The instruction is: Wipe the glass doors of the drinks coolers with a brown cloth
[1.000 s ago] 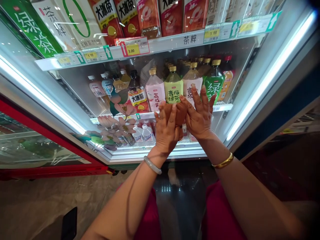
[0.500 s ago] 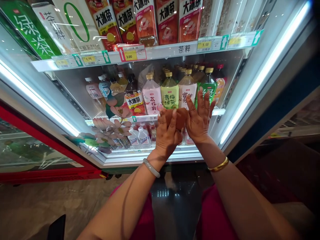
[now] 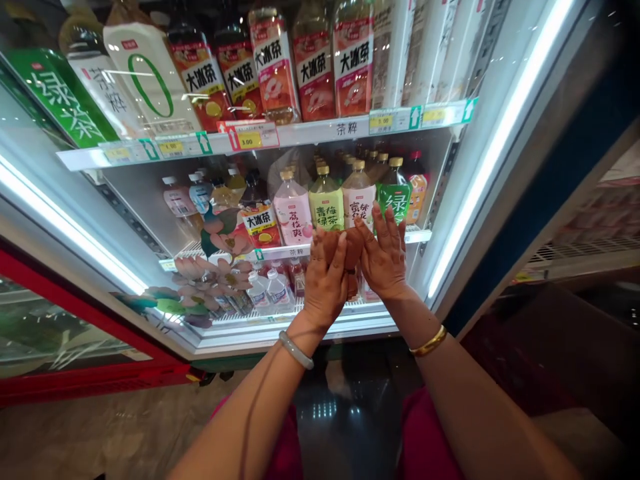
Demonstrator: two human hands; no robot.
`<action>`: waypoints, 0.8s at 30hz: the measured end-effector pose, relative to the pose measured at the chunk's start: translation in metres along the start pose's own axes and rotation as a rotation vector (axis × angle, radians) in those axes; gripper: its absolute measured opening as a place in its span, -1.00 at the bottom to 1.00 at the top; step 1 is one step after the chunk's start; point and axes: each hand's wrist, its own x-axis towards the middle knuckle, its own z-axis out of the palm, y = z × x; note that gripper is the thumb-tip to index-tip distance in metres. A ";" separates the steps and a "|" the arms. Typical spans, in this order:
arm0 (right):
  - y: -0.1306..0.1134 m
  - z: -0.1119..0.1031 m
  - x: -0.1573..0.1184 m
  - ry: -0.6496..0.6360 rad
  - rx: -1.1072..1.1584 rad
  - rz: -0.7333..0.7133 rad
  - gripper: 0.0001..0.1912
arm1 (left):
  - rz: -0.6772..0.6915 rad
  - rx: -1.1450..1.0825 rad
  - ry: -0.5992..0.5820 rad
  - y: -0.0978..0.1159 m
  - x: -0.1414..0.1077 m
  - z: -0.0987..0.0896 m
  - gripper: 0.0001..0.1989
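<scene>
My left hand (image 3: 325, 277) and my right hand (image 3: 385, 260) are raised side by side in front of a lit drinks fridge. Fingers of the right hand are stretched and spread, seeming to lie flat on the glass door. The left hand's fingers also point up, apart from each other. Between the two hands is a brown rounded shape (image 3: 353, 248); whether it is stuck on the glass or touched by the fingers I cannot tell. Behind the hands stand a yellow-green tea bottle (image 3: 326, 203), a pale peach bottle (image 3: 358, 197) and a green tea bottle (image 3: 395, 197).
Pink flower decals (image 3: 215, 280) cover the lower left of the door. Large tea bottles (image 3: 270, 67) line the upper shelf above price tags (image 3: 247, 141). Small clear bottles (image 3: 270, 287) stand at the bottom. A red-framed freezer (image 3: 75, 347) is on the left.
The view has tilted up and shifted right, so the shelves sit lower and further left in the picture. My hands stay close together, at nearly the same place before the bottles.
</scene>
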 end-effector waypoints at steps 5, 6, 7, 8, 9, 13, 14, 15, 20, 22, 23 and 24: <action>0.006 -0.004 0.006 0.040 -0.077 -0.027 -0.43 | -0.102 -0.032 0.051 0.008 0.029 0.000 -0.07; 0.008 -0.004 0.006 0.038 -0.082 -0.015 -0.45 | -0.115 -0.050 0.063 0.013 0.031 0.005 -0.07; 0.010 -0.004 0.007 0.033 -0.082 -0.005 -0.48 | -0.122 -0.067 0.072 0.018 0.032 0.011 -0.08; 0.011 -0.005 0.007 0.027 -0.078 0.001 -0.50 | -0.123 -0.082 0.084 0.023 0.030 0.017 -0.09; 0.012 -0.005 0.007 0.021 -0.070 0.004 -0.51 | -0.123 -0.091 0.098 0.027 0.026 0.023 -0.11; 0.016 -0.008 0.006 -0.013 -0.034 0.007 -0.50 | -0.112 -0.069 0.141 0.033 0.007 0.035 -0.15; 0.016 -0.008 0.006 -0.014 -0.030 0.012 -0.50 | -0.093 -0.059 0.132 0.031 0.005 0.032 -0.15; 0.016 -0.009 0.006 -0.012 -0.026 0.021 -0.48 | -0.075 -0.051 0.115 0.028 0.006 0.028 -0.13; 0.020 -0.014 0.010 0.007 -0.019 0.102 -0.35 | -0.196 -0.019 0.095 0.014 0.021 0.004 -0.05; 0.024 -0.016 0.011 0.029 -0.028 0.112 -0.35 | -0.207 -0.013 0.057 0.017 0.020 0.008 -0.04; 0.026 -0.017 0.012 0.035 -0.030 0.118 -0.36 | -0.159 -0.019 0.021 0.020 0.018 0.014 -0.05; 0.028 -0.017 0.012 0.037 -0.028 0.124 -0.38 | -0.095 -0.031 -0.012 0.023 0.015 0.020 -0.05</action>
